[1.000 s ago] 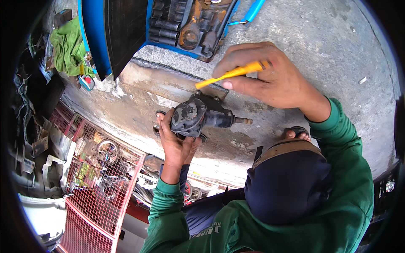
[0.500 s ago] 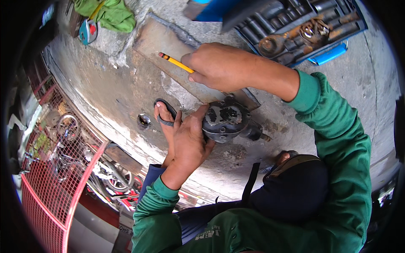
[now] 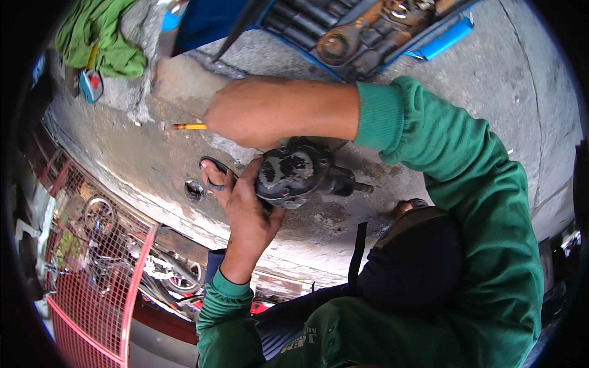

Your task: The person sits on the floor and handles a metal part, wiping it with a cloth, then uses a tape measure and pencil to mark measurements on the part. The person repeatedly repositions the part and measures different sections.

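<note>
A black, scuffed, rounded metal housing (image 3: 288, 175) with bolts round its rim stands over the concrete, a short rod-like end (image 3: 363, 187) jutting from its right side. My left hand (image 3: 248, 205) grips its left side, thumb and fingers round the edge. Just above the housing is my right hand (image 3: 245, 113), its back toward me and its fingers closed. From that fist a thin yellow pencil (image 3: 191, 126) sticks out to the left. The rest of the pencil and my right fingertips are hidden. What lies under the housing cannot be seen.
At the top, a blue toolbox (image 3: 392, 58) holds black sockets and a rusty ratchet (image 3: 337, 46). A green cloth (image 3: 101, 40) and a tape measure (image 3: 91, 86) lie at upper left. My sandalled foot (image 3: 215, 172) is beside a small hole (image 3: 195, 190). Red mesh fencing (image 3: 92, 282) stands at lower left.
The whole view has shifted, with the toolbox and housing now farther left. My right hand has turned so that less of the pencil shows. The left hand keeps hold of the housing.
</note>
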The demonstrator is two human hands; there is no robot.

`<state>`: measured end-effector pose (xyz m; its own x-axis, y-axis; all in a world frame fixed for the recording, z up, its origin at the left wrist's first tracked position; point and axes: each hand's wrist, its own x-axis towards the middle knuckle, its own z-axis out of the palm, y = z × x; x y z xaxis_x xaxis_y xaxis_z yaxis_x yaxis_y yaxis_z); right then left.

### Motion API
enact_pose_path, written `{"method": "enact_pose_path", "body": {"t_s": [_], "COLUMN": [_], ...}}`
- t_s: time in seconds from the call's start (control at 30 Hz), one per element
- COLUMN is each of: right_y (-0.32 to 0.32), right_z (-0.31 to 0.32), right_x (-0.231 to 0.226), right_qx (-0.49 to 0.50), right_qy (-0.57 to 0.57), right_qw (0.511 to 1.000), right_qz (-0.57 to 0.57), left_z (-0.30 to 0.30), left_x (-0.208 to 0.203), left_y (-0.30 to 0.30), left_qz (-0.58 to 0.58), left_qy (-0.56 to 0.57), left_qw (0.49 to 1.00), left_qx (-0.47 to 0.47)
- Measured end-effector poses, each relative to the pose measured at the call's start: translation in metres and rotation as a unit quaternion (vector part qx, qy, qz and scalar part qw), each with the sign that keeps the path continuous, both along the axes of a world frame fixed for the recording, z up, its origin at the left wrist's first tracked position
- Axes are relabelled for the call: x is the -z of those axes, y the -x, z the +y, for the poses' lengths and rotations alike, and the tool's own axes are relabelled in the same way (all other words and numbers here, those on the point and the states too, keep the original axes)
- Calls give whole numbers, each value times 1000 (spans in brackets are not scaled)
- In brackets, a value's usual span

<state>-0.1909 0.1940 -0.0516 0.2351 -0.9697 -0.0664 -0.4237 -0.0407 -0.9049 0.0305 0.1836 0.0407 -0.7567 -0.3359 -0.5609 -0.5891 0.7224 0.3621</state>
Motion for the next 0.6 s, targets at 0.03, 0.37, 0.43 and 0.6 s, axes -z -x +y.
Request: {"method": "enact_pose_path", "body": {"t_s": [0.03, 0.37, 0.43, 0.6], "right_y": [4, 26, 16, -4], "right_z": [3, 42, 31, 9], "right_x": [-3, 10, 14, 16], "right_qx": [21, 153, 115, -5], "right_qy": [10, 13, -8, -4], "right_qw": [1000, 982, 987, 1000], "right_qz": [0, -111, -109, -26], "left_z": [1, 8, 9, 10], "left_x": [1, -1, -1, 1], "left_y": [-3, -1, 0, -2], "left_qz": [-1, 4, -1, -4], "left_qy": [-1, -25, -44, -34], "left_qw": [1000, 998, 996, 996], "left_qx": [-8, -57, -80, -82]}}
